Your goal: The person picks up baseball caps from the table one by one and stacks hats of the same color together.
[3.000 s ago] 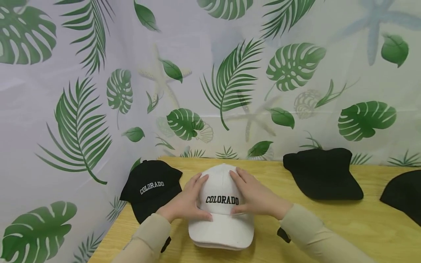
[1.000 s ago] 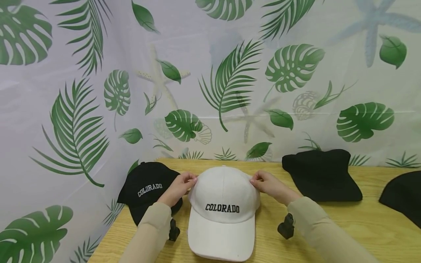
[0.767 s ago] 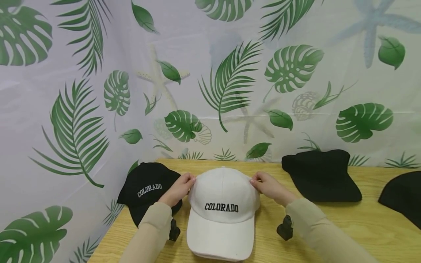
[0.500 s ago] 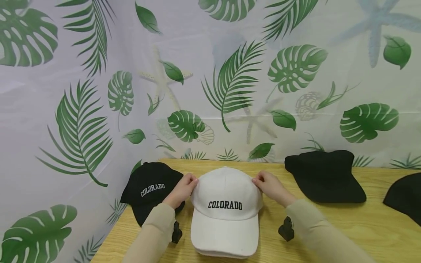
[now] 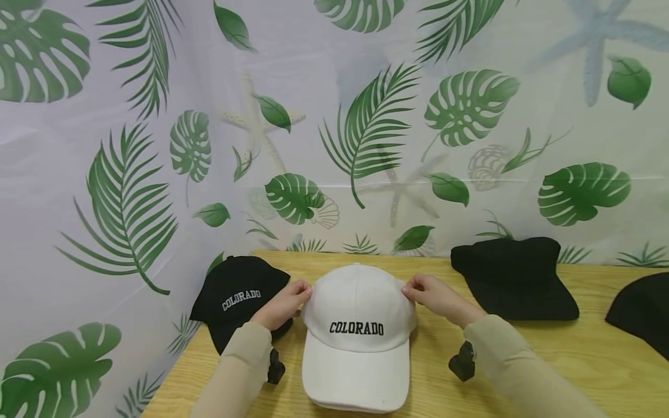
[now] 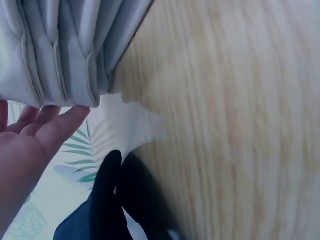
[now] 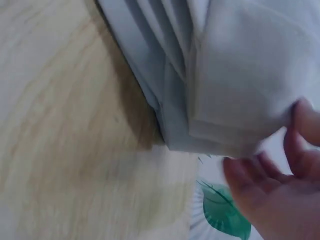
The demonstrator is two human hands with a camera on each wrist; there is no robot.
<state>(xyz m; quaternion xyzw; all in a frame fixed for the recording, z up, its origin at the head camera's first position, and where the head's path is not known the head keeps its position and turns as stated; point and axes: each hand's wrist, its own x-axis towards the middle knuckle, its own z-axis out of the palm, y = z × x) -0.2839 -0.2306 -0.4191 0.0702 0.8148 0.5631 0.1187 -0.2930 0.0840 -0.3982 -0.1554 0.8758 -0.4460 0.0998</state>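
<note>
In the head view a white baseball cap with black "COLORADO" lettering sits mid-table, brim towards me. Both wrist views show it to be the top of a stack, with several white cap layers nested together. My left hand pinches the cap's left side near the back. Seen from the left wrist, its fingertips lie along the lower rims of the stack. At the opposite side my right hand pinches the cap's edge between thumb and fingers. The right wrist view shows that hand at the corner of the white layers.
A black "COLORADO" cap lies left of the stack, close behind my left hand. Another black cap is at the back right, and a third dark one at the right edge. A leaf-print curtain backs the wooden table.
Three seconds ago both hands cupped the white cap's crown; now they pinch its two sides. The cap's front has come lower and nearer me. Over the last second, little has moved.
</note>
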